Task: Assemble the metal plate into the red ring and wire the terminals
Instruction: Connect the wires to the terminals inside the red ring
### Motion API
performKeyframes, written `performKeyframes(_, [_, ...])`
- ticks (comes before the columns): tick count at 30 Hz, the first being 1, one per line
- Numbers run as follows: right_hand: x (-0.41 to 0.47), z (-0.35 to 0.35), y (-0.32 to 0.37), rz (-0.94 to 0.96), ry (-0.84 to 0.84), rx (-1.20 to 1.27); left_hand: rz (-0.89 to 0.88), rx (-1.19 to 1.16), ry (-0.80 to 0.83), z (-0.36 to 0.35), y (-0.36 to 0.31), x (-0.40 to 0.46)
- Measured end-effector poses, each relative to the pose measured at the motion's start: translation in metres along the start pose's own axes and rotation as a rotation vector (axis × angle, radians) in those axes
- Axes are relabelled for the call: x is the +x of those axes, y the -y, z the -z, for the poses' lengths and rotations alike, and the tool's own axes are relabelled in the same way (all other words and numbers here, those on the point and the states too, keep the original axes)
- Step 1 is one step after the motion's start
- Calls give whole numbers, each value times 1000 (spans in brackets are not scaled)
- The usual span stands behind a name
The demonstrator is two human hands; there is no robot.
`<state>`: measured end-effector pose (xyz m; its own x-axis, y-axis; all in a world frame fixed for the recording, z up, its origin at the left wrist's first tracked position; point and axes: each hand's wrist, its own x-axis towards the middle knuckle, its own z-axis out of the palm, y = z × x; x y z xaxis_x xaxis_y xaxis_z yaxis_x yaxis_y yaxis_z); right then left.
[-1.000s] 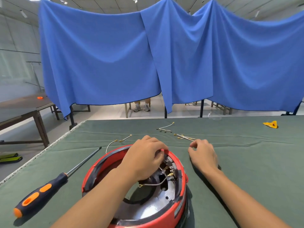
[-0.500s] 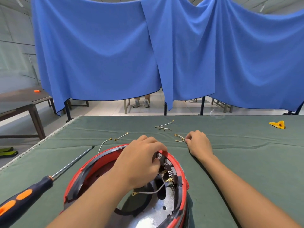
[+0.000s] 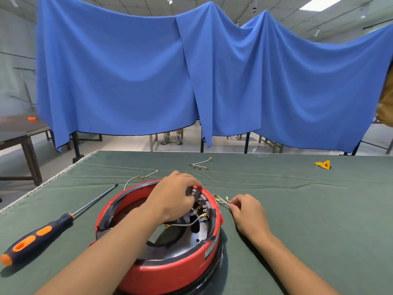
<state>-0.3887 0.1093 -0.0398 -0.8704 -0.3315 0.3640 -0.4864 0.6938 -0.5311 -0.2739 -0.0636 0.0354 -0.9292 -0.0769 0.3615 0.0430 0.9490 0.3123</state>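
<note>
Right, we see the red ring (image 3: pixel 161 267) sitting on the green table cover (image 3: pixel 308 220), near edge, centre-left, open side up. Metal plate (image 3: pixel 180 245) lies inside it, shiny, flat on the ring's floor, with a black terminal block (image 3: pixel 202 202) along the ring's far-right inner wall. A white wire (image 3: pixel 187 224) with brass ends runs roughly left to right across the plate, its right end at the block and its ring lug free at the left.

Our left hand (image 3: pixel 172 199) reaches in over the ring from the near left, fingers curled down at the top of the terminal block; we cannot tell what, if anything, they pinch. Our right hand (image 3: pixel 247 211) rests on the cover just right of the ring, fingers curled, pinching a bundle of loose wires (image 3: pixel 221 199) whose brass ends fan out toward the ring's far-right rim.

Further out: two short wires (image 3: pixel 141 178) lie just beyond the ring's far-left rim, another wire bunch (image 3: pixel 200 163) farther back at centre. A screwdriver (image 3: pixel 38 237) lies left of the ring, long axis diagonal, orange-and-black handle near left, tip pointing far right toward the ring. A yellow piece (image 3: pixel 323 164) sits far right. Blue drapes (image 3: pixel 191 81) hang behind the table.
</note>
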Motion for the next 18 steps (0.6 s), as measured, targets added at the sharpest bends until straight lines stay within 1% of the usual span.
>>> performKeyframes(3, [-22,9,9,-38,-36,189,0,10,10,0,-4,-4])
performKeyframes(8, [-34,12,19,-181,-134,375,-17,15,16,-1,-4,-8])
performKeyframes(13, [-24,10,18,-255,-149,538,-19,-11,3,-1,-1,-5])
performKeyframes(18, [-13,6,15,-289,-147,664,-25,-13,1,-2,2,-3])
